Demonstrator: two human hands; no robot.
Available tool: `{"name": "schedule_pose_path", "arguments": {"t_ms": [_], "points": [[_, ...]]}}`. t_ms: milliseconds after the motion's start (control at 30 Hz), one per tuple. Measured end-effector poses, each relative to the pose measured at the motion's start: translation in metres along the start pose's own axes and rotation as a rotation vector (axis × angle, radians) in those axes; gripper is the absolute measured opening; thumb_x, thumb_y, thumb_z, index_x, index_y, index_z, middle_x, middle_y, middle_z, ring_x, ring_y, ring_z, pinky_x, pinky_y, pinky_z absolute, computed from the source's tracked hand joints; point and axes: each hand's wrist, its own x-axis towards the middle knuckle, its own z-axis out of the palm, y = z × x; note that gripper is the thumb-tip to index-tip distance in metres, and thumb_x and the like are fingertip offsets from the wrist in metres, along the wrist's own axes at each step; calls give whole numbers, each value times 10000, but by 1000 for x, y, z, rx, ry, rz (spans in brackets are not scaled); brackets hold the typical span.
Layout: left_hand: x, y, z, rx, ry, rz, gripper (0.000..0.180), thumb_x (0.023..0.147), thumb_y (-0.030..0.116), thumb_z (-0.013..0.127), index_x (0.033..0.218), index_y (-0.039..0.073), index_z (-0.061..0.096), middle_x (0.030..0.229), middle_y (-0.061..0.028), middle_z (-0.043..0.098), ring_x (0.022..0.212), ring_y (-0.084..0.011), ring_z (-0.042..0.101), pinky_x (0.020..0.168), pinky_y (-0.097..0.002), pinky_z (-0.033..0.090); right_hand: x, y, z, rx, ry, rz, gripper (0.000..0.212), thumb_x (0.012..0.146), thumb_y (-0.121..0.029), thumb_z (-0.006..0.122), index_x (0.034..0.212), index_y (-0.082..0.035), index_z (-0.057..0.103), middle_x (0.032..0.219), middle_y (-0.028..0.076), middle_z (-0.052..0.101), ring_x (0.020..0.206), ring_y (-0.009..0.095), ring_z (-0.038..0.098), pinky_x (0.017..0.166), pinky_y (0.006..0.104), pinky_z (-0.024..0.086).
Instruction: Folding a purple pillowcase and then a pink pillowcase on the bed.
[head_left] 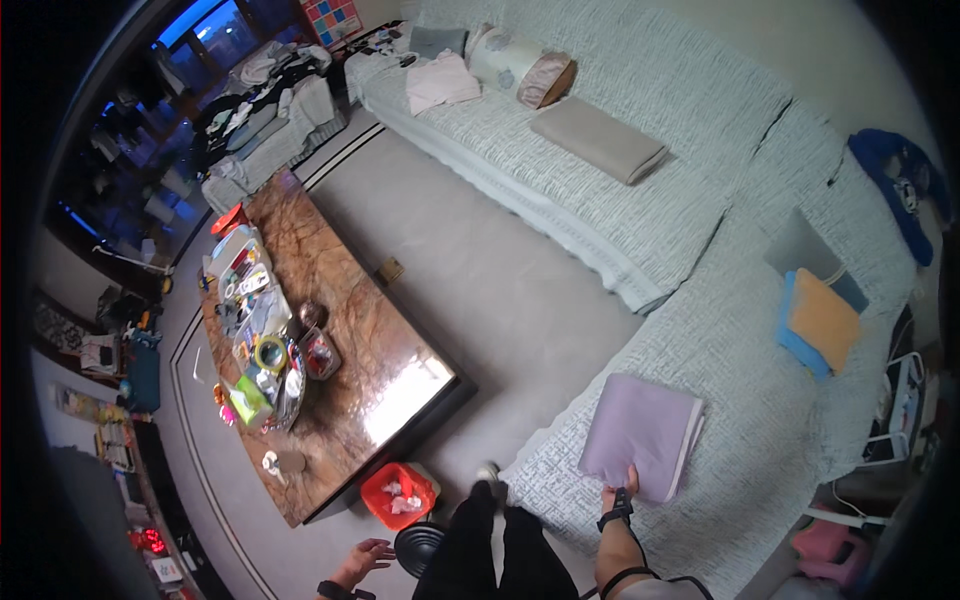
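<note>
A folded purple cloth (640,430), flat and squarish with a pale layered edge at its right, lies on the near seat of the sofa. My right hand (620,486) is at its near edge, with one digit on top and the other fingers partly hidden, seemingly gripping it. Low on the left, my left hand (368,558) hangs in the air with its fingers apart and nothing in them. It is nearest to a dark round stool or lid (420,548) and an orange-red bin (388,516) with crumpled tissue inside.
The pale textured sofa (680,235) bends round the right side, bearing a grey-beige folded pad (600,138), a bolster (515,65) and orange-and-blue folded cloths (822,318). A brown marble table (350,320) at the left carries a cluttered tray (290,408). Clothes (262,105) cover a far seat.
</note>
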Motion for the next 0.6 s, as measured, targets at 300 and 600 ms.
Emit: {"name": "schedule_pose_path", "arguments": {"t_ms": [300, 600], "points": [[99, 59, -128, -154, 9, 276, 166, 781, 141, 443, 792, 4, 537, 662, -66, 555, 537, -158, 535, 455, -241, 438, -54, -107, 125, -447, -171, -192, 373, 614, -39, 566, 979, -56, 494, 930, 79, 512, 791, 219, 511, 626, 301, 433], [195, 320, -12, 205, -34, 247, 280, 808, 216, 491, 972, -11, 484, 816, -114, 571, 713, -180, 561, 581, -279, 464, -49, -205, 223, -363, -14, 142, 248, 599, -94, 605, 835, -48, 542, 821, 83, 539, 789, 227, 525, 724, 338, 432]]}}
